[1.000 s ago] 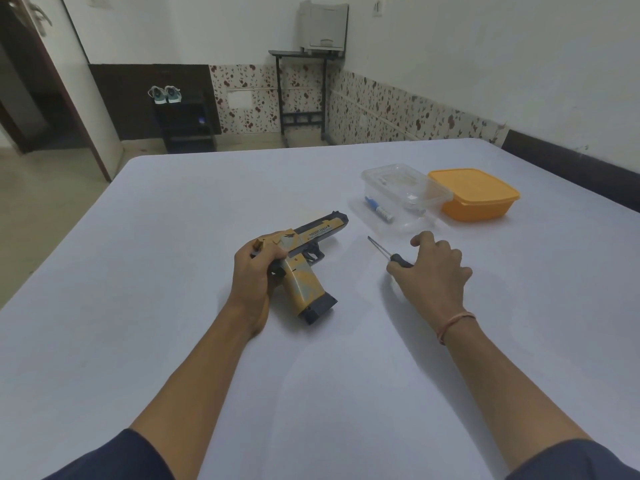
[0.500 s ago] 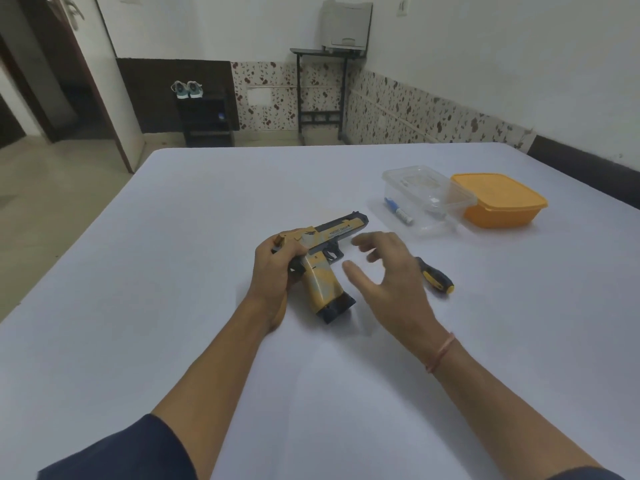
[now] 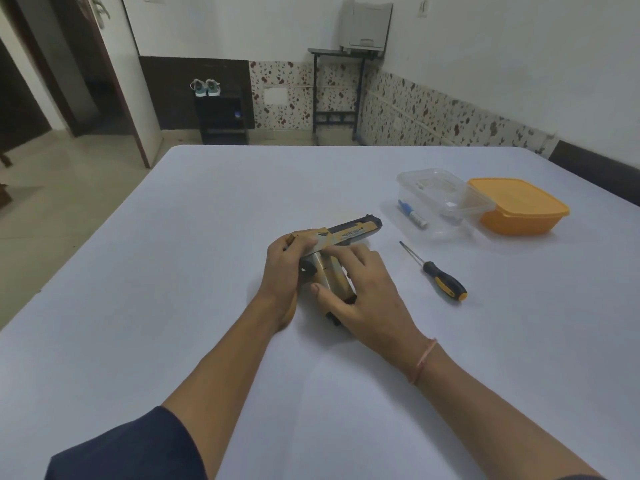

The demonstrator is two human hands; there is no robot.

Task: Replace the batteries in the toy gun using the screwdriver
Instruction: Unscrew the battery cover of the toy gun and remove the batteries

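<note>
Head view, both hands engaged on one item. My left hand [image 3: 287, 268] grips the rear end of the toy gun [image 3: 353, 232], fingers curled over the top of the slide and the thumb side turned toward me. My right hand [image 3: 363, 292] is closed around the handle of the same gun: the thumb lies along the near side and the fingers reach across the far side toward the trigger area, so the handle is pinched between them. The gun is tan with a dark slide, its muzzle pointing away and to the right, its dark butt showing just below my right palm. Whether it rests on the worktop [image 3: 207, 271] or is raised slightly off it, I cannot tell.

A thin pink band [image 3: 424, 360] circles my right wrist, and a dark sleeve [image 3: 131, 445] covers my left upper arm.

To the right of my right hand, apart from it, the screwdriver [image 3: 443, 280] lies flat on the worktop, black-and-yellow handle toward me, tip pointing away and left. Beyond it stands a clear plastic container [image 3: 436, 192], with what looks like a blue-and-white battery [image 3: 414, 214] lying at its left side on a clear lid. An orange container [image 3: 519, 213] with its lid on sits right against the clear one.
</note>
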